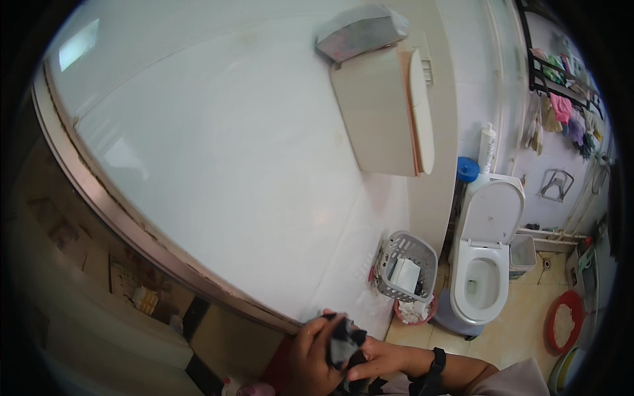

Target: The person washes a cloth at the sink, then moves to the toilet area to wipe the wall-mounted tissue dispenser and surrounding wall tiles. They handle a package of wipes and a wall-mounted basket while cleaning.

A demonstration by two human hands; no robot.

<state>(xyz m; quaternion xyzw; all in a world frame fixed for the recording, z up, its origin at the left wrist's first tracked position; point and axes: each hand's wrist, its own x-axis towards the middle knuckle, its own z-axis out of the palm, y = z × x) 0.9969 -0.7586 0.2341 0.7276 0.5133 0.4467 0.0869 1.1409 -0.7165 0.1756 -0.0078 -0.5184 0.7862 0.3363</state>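
At the bottom centre, my left hand [309,354] grips a bunched black and grey cloth [343,344] with its fingers curled over it. My right hand [380,359] meets the cloth from the right side, its thumb and fingers against the bundle. A black band [437,364] is round my right wrist. Both hands are close together, partly hidden by the cloth and each other. More dark fabric shows below them near the picture's lower edge.
A white toilet [481,282] with its lid raised stands at the right, near a grey perforated basket [428,247] and a red basin [577,304]. A white cabinet [374,114] is on the wall. A metal-edged frame [163,247] runs along the left.
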